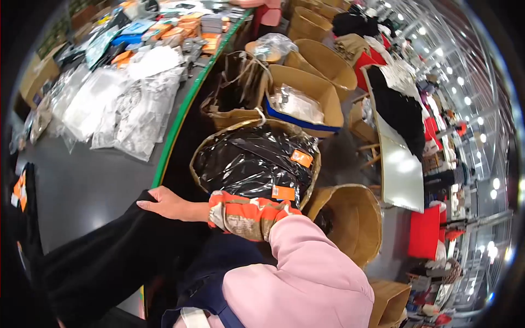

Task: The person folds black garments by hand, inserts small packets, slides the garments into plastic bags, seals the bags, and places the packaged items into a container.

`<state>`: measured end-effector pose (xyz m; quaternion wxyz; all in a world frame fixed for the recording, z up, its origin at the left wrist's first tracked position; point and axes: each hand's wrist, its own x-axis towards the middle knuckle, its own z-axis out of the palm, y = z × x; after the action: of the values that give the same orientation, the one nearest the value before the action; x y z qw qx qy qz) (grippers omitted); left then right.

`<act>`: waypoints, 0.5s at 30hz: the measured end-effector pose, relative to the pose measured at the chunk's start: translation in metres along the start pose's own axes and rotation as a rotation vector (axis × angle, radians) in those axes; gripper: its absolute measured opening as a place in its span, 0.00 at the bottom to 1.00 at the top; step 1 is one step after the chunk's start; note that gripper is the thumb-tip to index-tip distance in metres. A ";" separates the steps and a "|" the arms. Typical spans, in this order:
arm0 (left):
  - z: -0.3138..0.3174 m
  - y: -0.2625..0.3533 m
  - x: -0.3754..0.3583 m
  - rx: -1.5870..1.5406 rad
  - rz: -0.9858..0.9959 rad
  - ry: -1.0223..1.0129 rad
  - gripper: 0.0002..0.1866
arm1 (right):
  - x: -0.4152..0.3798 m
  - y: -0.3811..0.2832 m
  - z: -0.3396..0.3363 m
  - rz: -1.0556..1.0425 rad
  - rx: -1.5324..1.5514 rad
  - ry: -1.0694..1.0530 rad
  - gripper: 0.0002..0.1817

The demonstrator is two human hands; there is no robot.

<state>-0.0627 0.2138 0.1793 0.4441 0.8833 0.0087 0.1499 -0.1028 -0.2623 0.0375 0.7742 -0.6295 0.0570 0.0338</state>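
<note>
My right hand [167, 203] is closed on the edge of a black garment [120, 251], thumb on top, near the green-edged side of the grey table [98, 188]. The black cloth stretches down and left from it, over the table edge. A patterned orange sleeve cover and a pink sleeve are on that arm. My left hand does not show. At the far left lies more black cloth with an orange tag [21, 191].
Clear plastic bags [136, 104] and orange packets [186, 27] pile up on the table's far part. Right of it stand a container of black bagged items [246, 158] and several cardboard bins [350, 218]. A white table [402, 175] holds black cloth further right.
</note>
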 end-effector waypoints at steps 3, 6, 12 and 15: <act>0.016 0.023 0.042 -0.082 0.082 0.025 0.41 | 0.032 -0.027 0.027 -0.157 -0.151 0.001 0.21; 0.009 0.054 0.098 -0.055 0.274 0.064 0.36 | 0.079 -0.058 0.057 -0.270 -0.378 0.054 0.30; -0.035 0.081 0.223 0.092 0.697 0.038 0.26 | 0.225 -0.066 0.133 -0.069 -0.225 -0.055 0.21; -0.036 0.069 0.276 0.164 0.679 -0.025 0.24 | 0.296 -0.068 0.173 -0.128 -0.060 -0.119 0.21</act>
<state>0.1825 0.2412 0.3250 0.2967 0.8702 -0.2791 0.2773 0.2073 -0.1126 0.0996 0.7575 -0.6517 -0.0305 0.0234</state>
